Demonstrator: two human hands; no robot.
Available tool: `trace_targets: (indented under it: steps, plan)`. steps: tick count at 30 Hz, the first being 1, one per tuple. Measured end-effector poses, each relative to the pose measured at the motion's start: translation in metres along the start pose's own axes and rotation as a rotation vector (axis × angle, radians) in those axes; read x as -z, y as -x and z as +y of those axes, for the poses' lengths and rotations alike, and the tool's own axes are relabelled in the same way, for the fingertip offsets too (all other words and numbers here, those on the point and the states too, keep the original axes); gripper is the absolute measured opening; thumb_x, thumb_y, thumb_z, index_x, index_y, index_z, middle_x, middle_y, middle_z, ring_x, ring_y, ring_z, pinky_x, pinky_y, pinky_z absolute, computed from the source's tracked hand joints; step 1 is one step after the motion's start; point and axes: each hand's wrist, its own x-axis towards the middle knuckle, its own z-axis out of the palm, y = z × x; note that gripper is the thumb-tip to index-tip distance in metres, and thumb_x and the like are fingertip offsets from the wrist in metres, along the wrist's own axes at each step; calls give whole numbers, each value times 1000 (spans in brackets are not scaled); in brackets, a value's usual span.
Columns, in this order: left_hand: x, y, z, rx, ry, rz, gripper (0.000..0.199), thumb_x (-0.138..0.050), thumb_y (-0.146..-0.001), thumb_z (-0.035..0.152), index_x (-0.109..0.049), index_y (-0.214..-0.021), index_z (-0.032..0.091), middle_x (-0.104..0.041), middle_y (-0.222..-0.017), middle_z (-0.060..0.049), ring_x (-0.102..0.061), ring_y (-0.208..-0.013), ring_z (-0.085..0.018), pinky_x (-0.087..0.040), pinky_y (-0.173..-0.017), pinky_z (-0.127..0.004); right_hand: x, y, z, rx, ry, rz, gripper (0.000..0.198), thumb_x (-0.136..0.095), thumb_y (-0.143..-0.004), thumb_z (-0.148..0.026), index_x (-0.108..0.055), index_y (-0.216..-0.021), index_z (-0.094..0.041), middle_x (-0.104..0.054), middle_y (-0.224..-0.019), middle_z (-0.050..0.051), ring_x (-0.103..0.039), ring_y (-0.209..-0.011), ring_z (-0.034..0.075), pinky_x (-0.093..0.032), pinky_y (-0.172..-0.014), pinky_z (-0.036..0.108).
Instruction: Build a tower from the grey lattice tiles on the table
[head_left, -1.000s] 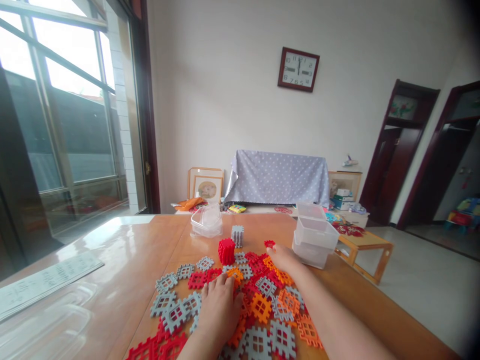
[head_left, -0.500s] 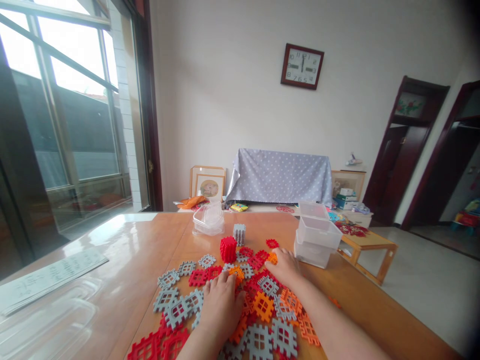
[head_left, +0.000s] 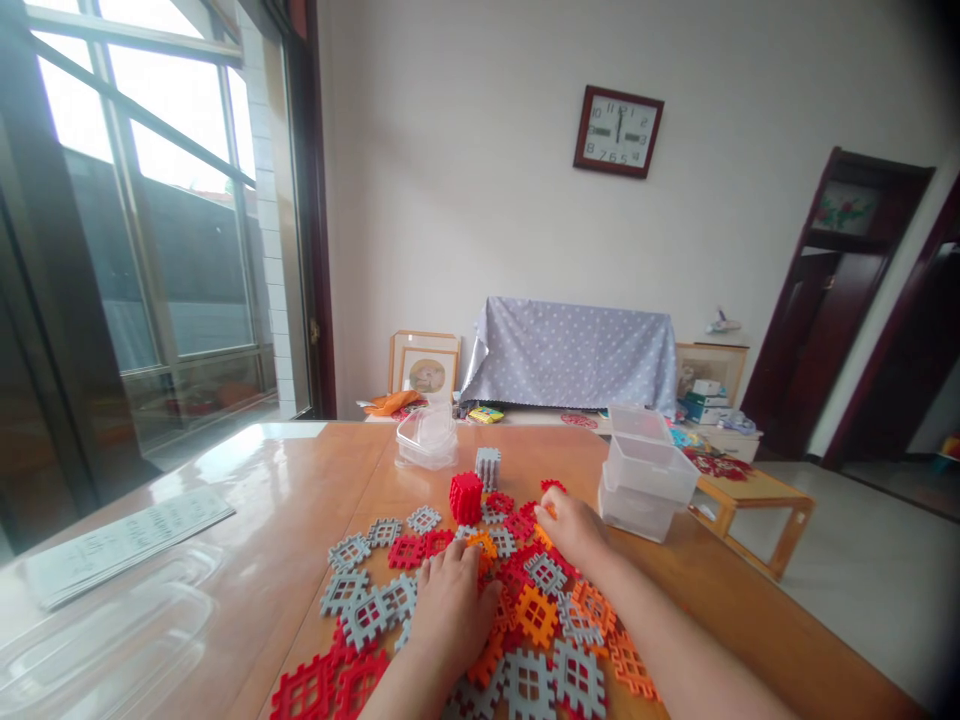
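Observation:
Flat interlocking plastic blocks with window-like openings, in grey, red and orange, lie in a loose spread on the wooden table. My left hand (head_left: 456,605) lies palm down over the near middle of the spread, fingers stretched out, with an orange block (head_left: 481,543) at its fingertips. Farther right, my right hand (head_left: 571,527) has its fingers curled in a pinch on an orange block, mostly hidden by them. Beyond the hands stand a red block cube (head_left: 466,497) and a grey block cube (head_left: 488,469). Another orange block (head_left: 537,614) lies between my forearms.
Clear plastic boxes (head_left: 646,487) are stacked at the right, and a clear container (head_left: 426,440) stands at the back. Written sheets (head_left: 135,545) and a transparent lid (head_left: 112,630) lie on the left. A low wooden stool (head_left: 757,500) stands beyond the table's right edge.
The view has turned slightly left, shifting everything rightward in the picture. My right hand's fingers have drawn closer together. My left hand stays over the same blocks.

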Motion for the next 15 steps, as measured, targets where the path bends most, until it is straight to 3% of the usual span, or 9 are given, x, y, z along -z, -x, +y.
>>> trace_targets:
  steps: [4,9,12,15]
  plan:
    - [-3,-2,-1,19,31,12,58,-47,-89,50,-56,-139,21,-53,-148,-13,-50,-132,-33,-34,-112,-45,0,4,-31,40,-137,-12,22,-54,-92,-44,-64,-84,-25,-69,-72,-1,-60,-70,17,-30,-58,26]
    - [2,-1,0,81,117,40,99,-58,-77,68,-30,-158,18,-40,-159,-14,-38,-143,-35,-29,-117,-46,-17,13,-68,147,-343,-134,37,-45,-96,-50,-69,-88,-23,-73,-76,-1,-64,-70,15,-41,-58,22]
    - [5,0,1,93,110,45,101,-58,-75,69,-31,-158,19,-35,-162,-13,-33,-146,-36,-23,-120,-51,-27,5,-72,180,-387,-174,46,-37,-98,-51,-72,-97,-21,-76,-87,0,-67,-76,16,-46,-62,22]
    - [4,2,2,84,90,43,89,-55,-78,61,-36,-155,20,-36,-162,-11,-32,-147,-36,-18,-122,-54,-32,-16,-63,169,-331,-143,44,-35,-98,-41,-73,-103,-20,-77,-94,4,-68,-86,19,-48,-72,25]
